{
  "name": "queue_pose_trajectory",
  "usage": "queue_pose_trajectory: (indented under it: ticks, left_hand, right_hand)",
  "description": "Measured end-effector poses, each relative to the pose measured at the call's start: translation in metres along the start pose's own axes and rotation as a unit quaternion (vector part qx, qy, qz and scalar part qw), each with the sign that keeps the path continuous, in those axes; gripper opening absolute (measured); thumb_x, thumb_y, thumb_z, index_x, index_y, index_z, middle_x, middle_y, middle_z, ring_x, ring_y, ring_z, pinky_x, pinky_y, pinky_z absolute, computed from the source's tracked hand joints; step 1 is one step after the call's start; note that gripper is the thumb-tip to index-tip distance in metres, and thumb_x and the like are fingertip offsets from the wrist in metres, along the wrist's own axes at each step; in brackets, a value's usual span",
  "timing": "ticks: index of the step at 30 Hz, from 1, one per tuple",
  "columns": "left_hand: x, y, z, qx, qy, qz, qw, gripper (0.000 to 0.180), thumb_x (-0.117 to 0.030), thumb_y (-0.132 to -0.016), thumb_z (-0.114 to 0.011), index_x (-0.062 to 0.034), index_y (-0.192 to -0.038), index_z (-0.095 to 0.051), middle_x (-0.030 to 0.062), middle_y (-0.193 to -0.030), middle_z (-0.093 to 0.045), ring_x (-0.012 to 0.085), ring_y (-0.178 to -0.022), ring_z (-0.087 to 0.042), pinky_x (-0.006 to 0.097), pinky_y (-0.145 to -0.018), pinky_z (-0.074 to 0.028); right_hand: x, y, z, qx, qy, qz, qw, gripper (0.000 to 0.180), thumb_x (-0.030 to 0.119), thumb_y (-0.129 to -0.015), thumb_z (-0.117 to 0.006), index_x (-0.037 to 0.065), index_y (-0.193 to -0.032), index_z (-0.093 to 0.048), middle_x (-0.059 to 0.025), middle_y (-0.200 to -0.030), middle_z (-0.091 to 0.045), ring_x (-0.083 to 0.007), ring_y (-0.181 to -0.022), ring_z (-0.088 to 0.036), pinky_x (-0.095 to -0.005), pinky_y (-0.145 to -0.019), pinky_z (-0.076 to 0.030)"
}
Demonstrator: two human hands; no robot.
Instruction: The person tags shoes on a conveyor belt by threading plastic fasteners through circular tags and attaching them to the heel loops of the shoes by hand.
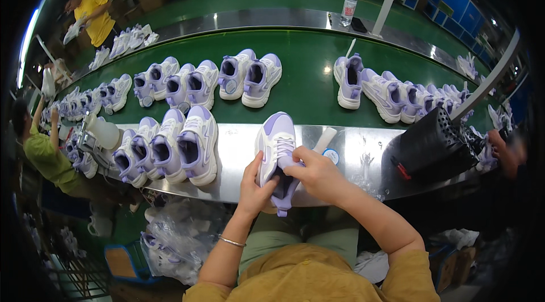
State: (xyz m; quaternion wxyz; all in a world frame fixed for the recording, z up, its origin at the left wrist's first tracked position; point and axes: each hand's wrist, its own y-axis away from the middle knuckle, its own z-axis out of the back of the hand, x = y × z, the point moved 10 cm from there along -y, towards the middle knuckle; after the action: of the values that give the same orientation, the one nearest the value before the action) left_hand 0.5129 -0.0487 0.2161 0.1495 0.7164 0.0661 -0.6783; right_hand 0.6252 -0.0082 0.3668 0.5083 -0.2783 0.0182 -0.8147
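A white and purple sneaker (278, 130) is held in front of me over the near metal ledge, toe pointing away and heel loop toward me. My left hand (255, 186) grips its left side, with the thumb at the collar opening. My right hand (317, 174) is closed at the tongue and lower laces, its fingertips pinching there; exactly what they pinch is partly hidden. Just beyond the right hand lie a pale flat strip (325, 138) and a round blue-and-white tag (331, 156). Left of the held shoe, several matching sneakers (197, 143) stand in a row on the ledge.
More sneakers (262, 80) line the green conveyor belt (306, 75), with others at right (380, 94). A black perforated bin (434, 146) stands right on the metal ledge (233, 137). A water bottle (349, 7) is on the far rail. Co-workers, one in yellow (93, 15), stand left. Plastic-bagged shoes (179, 239) sit below.
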Motion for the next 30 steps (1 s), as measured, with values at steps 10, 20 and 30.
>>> queue_pose_trajectory:
  ticks: [10,20,30]
  left_hand:
    - [-0.007,0.006,0.000,-0.001,-0.036,-0.012,0.999,0.085,-0.012,-0.064,-0.075,0.0023,-0.137,-0.035,0.0215,-0.126,-0.044,0.0316,-0.119,-0.044,0.038,-0.101,-0.036]
    - [-0.080,0.031,-0.015,-0.009,-0.209,-0.147,0.967,0.073,-0.006,-0.064,-0.075,-0.0039,-0.130,-0.043,0.0219,-0.127,-0.044,0.0296,-0.121,-0.046,0.037,-0.097,-0.041]
    - [-0.093,0.046,-0.014,-0.050,-0.346,-0.184,0.919,0.075,-0.018,-0.057,-0.081,-0.0052,-0.124,-0.050,0.0358,-0.134,-0.032,0.0460,-0.118,-0.042,0.045,-0.095,-0.038]
  right_hand:
    - [0.054,0.033,-0.003,-0.021,0.102,0.073,0.992,0.036,0.007,-0.075,-0.058,-0.008,-0.108,-0.056,-0.0190,-0.107,-0.054,-0.0309,-0.080,-0.057,-0.0311,-0.065,-0.051]
    - [-0.034,0.051,0.027,-0.173,-0.183,-0.186,0.950,0.022,-0.001,-0.083,-0.061,-0.004,-0.105,-0.059,-0.0120,-0.091,-0.058,-0.0205,-0.071,-0.058,-0.0278,-0.061,-0.047]
    - [0.013,0.027,0.008,-0.078,-0.083,-0.035,0.993,0.032,-0.007,-0.075,-0.062,0.001,-0.106,-0.064,-0.0123,-0.089,-0.055,-0.0262,-0.078,-0.057,-0.0324,-0.066,-0.048]
